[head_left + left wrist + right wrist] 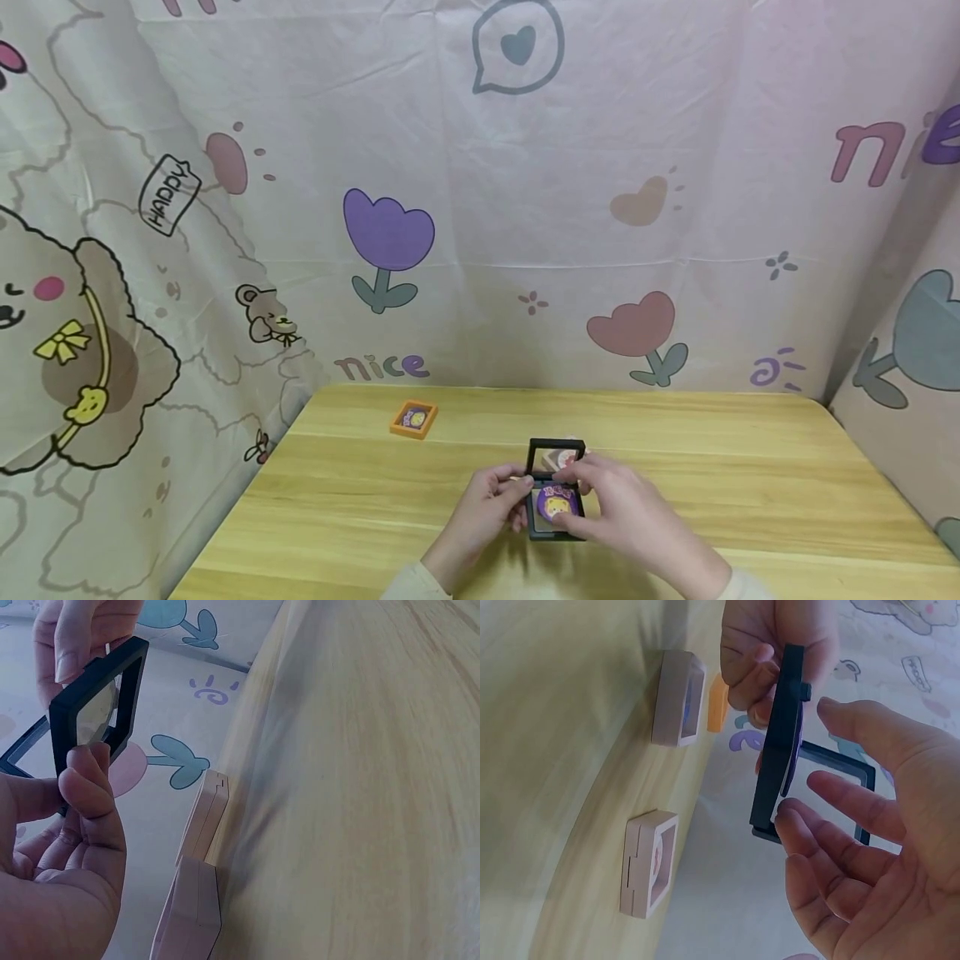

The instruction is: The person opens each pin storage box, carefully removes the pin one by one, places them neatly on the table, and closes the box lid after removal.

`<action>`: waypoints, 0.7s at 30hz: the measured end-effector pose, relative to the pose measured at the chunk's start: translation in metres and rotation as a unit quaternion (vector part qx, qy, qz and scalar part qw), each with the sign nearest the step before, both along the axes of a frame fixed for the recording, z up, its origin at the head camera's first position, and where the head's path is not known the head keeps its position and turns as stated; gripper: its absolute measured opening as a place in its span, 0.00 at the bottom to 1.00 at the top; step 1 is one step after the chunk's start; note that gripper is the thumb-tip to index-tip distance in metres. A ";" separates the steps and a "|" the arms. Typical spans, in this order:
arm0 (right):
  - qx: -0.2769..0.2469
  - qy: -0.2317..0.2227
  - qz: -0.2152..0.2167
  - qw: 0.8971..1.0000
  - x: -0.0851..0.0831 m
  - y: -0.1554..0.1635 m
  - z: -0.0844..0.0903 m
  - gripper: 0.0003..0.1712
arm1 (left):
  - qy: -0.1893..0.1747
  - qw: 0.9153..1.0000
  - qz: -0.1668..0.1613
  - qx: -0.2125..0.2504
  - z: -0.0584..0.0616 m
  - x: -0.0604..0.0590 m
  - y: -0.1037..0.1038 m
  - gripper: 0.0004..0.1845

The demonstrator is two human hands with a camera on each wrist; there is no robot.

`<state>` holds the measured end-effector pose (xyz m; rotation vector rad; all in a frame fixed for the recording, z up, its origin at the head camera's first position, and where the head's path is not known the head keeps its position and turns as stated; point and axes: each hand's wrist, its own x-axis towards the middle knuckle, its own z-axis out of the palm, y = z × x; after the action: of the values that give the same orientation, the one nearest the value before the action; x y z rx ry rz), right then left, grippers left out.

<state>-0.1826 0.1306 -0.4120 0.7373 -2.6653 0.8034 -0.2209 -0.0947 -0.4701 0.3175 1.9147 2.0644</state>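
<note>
The left hand (483,504) pinches an open black case (780,739); the right hand (626,504), half open, holding nothing, is by the purple badge (558,502) inside.

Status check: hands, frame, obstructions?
Left hand grips black hinged frame, open. Right hand at purple bear badge in lower half. Pale pink frames nearby, not obstructing.

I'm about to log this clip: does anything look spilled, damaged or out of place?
No, nothing stands out. The black case is open in the left hand, with the purple badge in its nearer half, and I see no spill or break. The orange case sits slightly angled on the table.
</note>
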 end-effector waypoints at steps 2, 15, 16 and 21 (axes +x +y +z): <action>0.008 0.017 0.006 1.000 0.000 -0.002 -0.001 0.20 | 0.003 1.000 0.000 -0.001 0.001 0.000 0.000 0.16; 0.055 0.097 -0.009 0.994 0.003 -0.011 -0.005 0.19 | 0.011 1.000 -0.002 0.004 0.002 0.003 0.002 0.15; 0.058 0.099 -0.011 0.993 0.004 -0.012 -0.005 0.19 | 0.012 1.000 -0.002 0.005 0.002 0.003 0.002 0.15; 0.073 0.098 -0.018 0.992 0.003 -0.015 -0.005 0.20 | 0.018 1.000 -0.004 0.003 0.002 0.003 0.002 0.14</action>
<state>-0.1792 0.1160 -0.4168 0.7570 -2.5713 0.5019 -0.2180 -0.0928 -0.4681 0.3652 1.9242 2.0736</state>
